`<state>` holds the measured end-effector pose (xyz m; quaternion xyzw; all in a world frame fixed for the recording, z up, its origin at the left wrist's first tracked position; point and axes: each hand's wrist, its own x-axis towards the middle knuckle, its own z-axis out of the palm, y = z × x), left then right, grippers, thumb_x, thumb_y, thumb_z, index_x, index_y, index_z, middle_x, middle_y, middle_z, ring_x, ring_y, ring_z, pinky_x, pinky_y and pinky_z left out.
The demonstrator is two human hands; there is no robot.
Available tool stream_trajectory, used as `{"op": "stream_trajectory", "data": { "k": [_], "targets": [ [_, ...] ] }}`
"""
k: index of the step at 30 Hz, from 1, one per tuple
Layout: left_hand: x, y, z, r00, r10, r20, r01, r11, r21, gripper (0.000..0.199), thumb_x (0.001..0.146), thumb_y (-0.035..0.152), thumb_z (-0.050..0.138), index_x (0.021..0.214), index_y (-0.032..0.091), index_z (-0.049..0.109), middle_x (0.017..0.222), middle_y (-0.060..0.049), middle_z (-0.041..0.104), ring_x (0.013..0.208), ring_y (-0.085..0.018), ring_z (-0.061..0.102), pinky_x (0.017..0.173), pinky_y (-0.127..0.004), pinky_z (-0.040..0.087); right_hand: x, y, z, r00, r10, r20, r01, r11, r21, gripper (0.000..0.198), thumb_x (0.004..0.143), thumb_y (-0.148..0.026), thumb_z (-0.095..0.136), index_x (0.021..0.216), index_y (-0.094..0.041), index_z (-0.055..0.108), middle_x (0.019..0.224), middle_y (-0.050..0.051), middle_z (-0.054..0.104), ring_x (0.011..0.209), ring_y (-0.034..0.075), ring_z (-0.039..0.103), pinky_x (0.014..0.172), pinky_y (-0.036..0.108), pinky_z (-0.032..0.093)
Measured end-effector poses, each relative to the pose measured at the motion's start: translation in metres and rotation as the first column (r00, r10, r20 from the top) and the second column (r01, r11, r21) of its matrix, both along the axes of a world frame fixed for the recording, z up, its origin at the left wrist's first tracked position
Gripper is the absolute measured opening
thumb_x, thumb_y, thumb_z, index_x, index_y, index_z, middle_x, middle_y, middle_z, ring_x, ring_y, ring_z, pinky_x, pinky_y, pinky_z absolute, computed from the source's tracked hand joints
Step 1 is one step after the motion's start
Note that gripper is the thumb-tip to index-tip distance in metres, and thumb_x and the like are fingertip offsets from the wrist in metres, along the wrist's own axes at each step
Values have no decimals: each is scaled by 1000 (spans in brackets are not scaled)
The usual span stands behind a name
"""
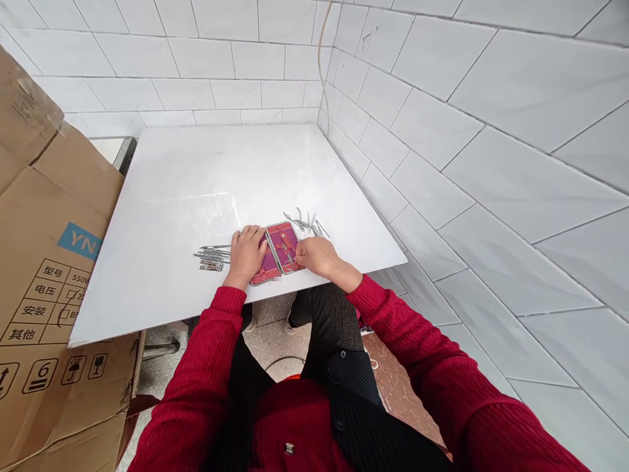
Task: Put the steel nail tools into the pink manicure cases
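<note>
A small manicure case [269, 263] with a red and purple lining lies open near the table's front edge. My left hand [247, 254] rests flat over its left half, fingers stretched out and covering part of it. In the right half sits a small pair of scissors [289, 264] with ring handles. My right hand [318, 255] is closed at the right edge of the case beside the scissors; what its fingers grip is hidden. Several thin metal tools [213, 253] and a nail clipper [211, 265] lie left of my left hand. Beyond my right hand are metal nippers [298, 219] and other slim tools.
The white table [196, 170] reaches back to tiled walls behind and on the right. A large cardboard box [54, 216] stands against its left side. A thin cable [322, 65] runs down the wall corner. My legs are below the front edge.
</note>
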<state>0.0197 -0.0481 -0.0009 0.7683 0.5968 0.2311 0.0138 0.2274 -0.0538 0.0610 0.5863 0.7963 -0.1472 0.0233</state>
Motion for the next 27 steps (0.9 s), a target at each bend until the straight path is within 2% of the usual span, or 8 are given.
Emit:
{"op": "stream_trajectory", "data": {
  "k": [6, 9, 12, 14, 17, 20, 23, 27],
  "targets": [
    [0, -2, 1, 1000, -2, 3, 2, 1000, 0, 38, 102, 27, 40, 134, 21, 60, 143, -10, 61, 138, -29, 48, 118, -51, 30, -13, 1, -1, 989, 78, 126, -73, 996, -44, 18, 88, -20, 64, 99, -17, 77, 105, 11, 78, 96, 22, 72, 69, 26, 44],
    [-1, -2, 0, 1000, 1, 1, -1, 1000, 2, 38, 102, 28, 40, 134, 21, 60, 143, -10, 60, 138, -29, 48, 118, -51, 30, -16, 16, 5, 976, 178, 126, -159, 977, -144, 11, 79, -15, 69, 85, -15, 78, 92, 10, 79, 87, 21, 72, 64, 25, 42],
    [-1, -1, -1, 1000, 3, -2, -3, 1000, 11, 38, 102, 28, 40, 134, 21, 60, 143, -10, 61, 138, -30, 48, 118, -51, 30, -13, 30, 9, 972, 232, 27, -218, 942, -256, 9, 72, -8, 69, 66, -15, 73, 71, 5, 74, 72, 18, 70, 58, 23, 41],
    [-2, -1, -1, 1000, 8, 2, -8, 1000, 16, 38, 102, 28, 40, 134, 21, 61, 143, -10, 61, 138, -30, 48, 118, -52, 31, -8, 36, 8, 973, 212, -87, -229, 910, -345, 15, 68, -5, 67, 59, -16, 68, 60, 1, 68, 63, 15, 66, 56, 22, 41],
    [-1, -1, 1, 1000, 6, 8, -6, 1000, 12, 38, 102, 27, 41, 134, 23, 60, 143, -10, 61, 138, -29, 49, 117, -52, 32, 1, 40, 3, 954, 162, -251, -271, 820, -504, 16, 64, -2, 64, 58, -16, 66, 52, -5, 61, 53, 10, 59, 54, 20, 42],
    [-1, -1, 2, 1000, 4, 5, -4, 1000, 8, 38, 102, 27, 41, 134, 23, 60, 142, -10, 62, 137, -29, 49, 117, -52, 32, 14, 36, 1, 936, 131, -327, -308, 756, -578, 13, 62, -3, 62, 59, -16, 65, 48, -7, 56, 49, 9, 54, 53, 19, 41],
    [-1, 0, 2, 1000, 13, -5, -13, 1000, 4, 37, 102, 28, 41, 133, 22, 61, 143, -10, 61, 138, -29, 49, 118, -51, 32, 35, 29, 4, 918, 48, -395, -289, 763, -578, 9, 62, -7, 61, 62, -16, 64, 49, -8, 55, 48, 8, 53, 50, 18, 39],
    [-2, 2, 0, 1000, 14, -17, -14, 1000, 11, 38, 102, 29, 40, 134, 21, 60, 144, -10, 61, 138, -29, 49, 118, -51, 31, 77, 33, 10, 879, -124, -460, -154, 840, -521, 5, 64, -12, 63, 65, -16, 64, 49, -7, 53, 47, 8, 51, 47, 19, 37]
  ]
}}
